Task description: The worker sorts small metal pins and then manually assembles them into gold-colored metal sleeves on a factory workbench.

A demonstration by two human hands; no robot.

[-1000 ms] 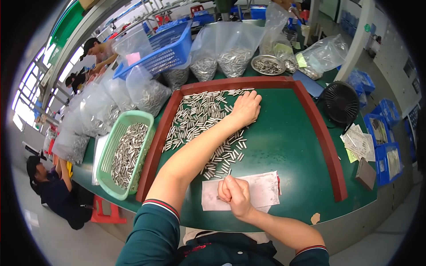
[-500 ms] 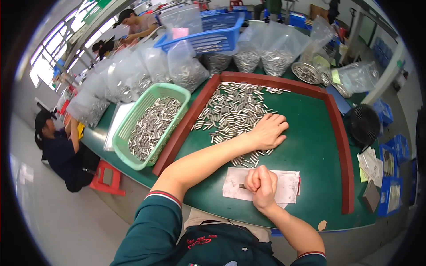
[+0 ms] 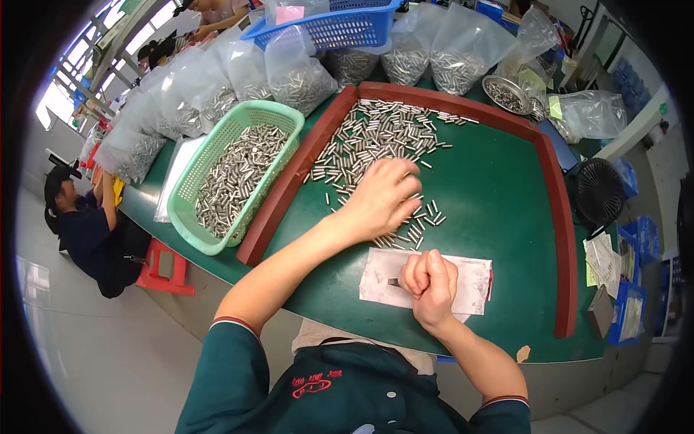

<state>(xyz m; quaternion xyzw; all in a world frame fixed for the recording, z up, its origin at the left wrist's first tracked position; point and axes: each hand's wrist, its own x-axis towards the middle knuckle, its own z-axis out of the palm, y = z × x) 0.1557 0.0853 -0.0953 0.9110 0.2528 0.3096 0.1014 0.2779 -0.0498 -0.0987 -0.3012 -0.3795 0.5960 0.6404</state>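
Note:
My left hand (image 3: 382, 197) is over the near part of a spread of short metal pins (image 3: 383, 130) on the green table. Its fingers are bent and slightly apart, a little blurred, and nothing shows in them. My right hand (image 3: 434, 288) is closed in a fist above a smudged white sheet (image 3: 470, 286); what it holds, if anything, is hidden. A small dark mark or piece (image 3: 393, 282) shows on the sheet beside the fist; I cannot tell which. Several loose pins (image 3: 416, 233) lie between my left hand and the sheet.
Dark red bars (image 3: 558, 217) frame the work area. On the left stands a green basket (image 3: 184, 188) full of pins. Bags of metal parts (image 3: 300, 79) and a blue basket (image 3: 347, 29) line the back. A black fan (image 3: 598, 192) stands right; a person (image 3: 83, 224) sits left.
My left hand has moved left across the pins, and some near ones lie differently. My right fist stays over the sheet. The whole view has shifted slightly.

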